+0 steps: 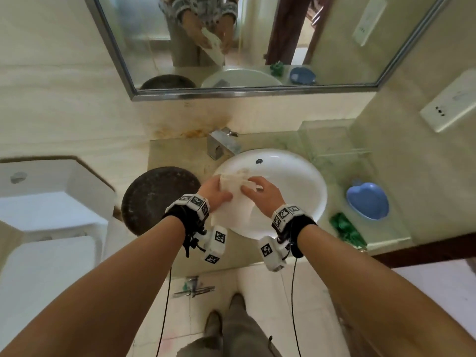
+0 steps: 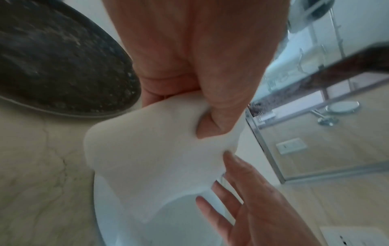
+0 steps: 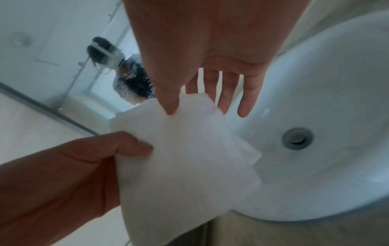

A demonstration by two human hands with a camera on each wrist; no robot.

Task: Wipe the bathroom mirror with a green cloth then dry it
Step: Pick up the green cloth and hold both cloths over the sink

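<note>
The basin (image 1: 296, 181) is gleaming glossy white, like glazed ceramic. The white cloth (image 1: 233, 202) is looking soft and matt. The mirror (image 1: 257, 34) frame is showing brushed metal; the counter (image 1: 177, 155) is looking veined, stonelike.

Home bathroom: framed wall mirror (image 1: 247, 42) over a white basin (image 1: 288, 181) with metal faucet (image 1: 222, 145) set in a marble-look counter (image 1: 177, 155), tiled floor (image 1: 283, 292), glass shower screen (image 2: 311, 116).
</note>
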